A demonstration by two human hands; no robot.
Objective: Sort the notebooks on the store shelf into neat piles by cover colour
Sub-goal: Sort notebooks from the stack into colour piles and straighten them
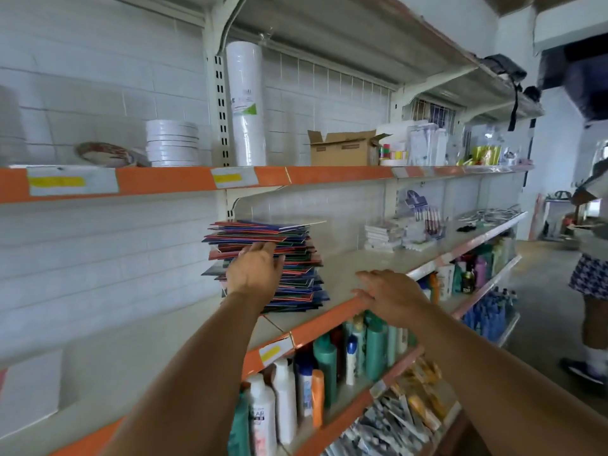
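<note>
One tall, untidy pile of notebooks with red, blue and green covers mixed stands on the middle shelf. Their edges stick out at different angles. My left hand is stretched out against the front of the pile about halfway up, fingers straight and touching the covers. My right hand lies flat and open on the shelf's orange front edge, to the right of the pile and apart from it.
White packets and pens lie further right on the same shelf. Bottles fill the shelf below. A cardboard box, a white roll and stacked white discs stand on the shelf above. A person stands at the right.
</note>
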